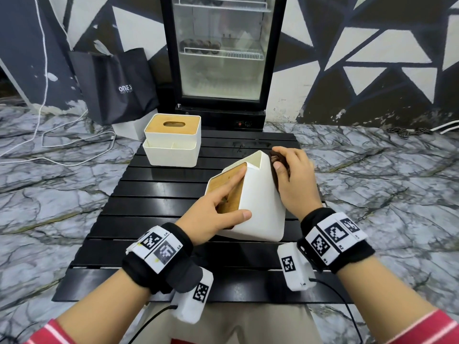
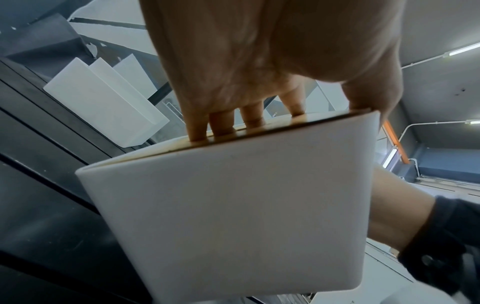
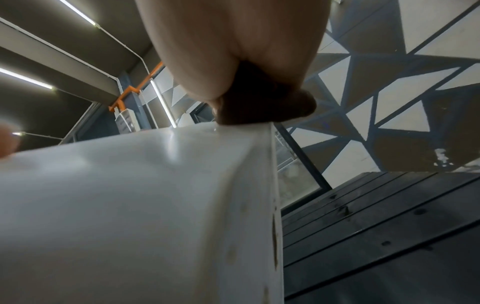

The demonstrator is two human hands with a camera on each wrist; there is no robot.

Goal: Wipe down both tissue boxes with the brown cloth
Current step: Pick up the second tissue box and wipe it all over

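Note:
A white tissue box with a wooden lid is tipped on its side in the middle of the black slatted table. My left hand grips it, fingers on the lid and thumb on the white side; the left wrist view shows that box from below. My right hand holds the brown cloth bunched against the box's right upper face; the cloth touches the white box in the right wrist view. A second tissue box with a wooden lid stands upright at the table's far left.
A glass-door fridge stands behind the table. A black bag leans on the wall at the left, with white cables on the marble floor. The second box shows in the left wrist view.

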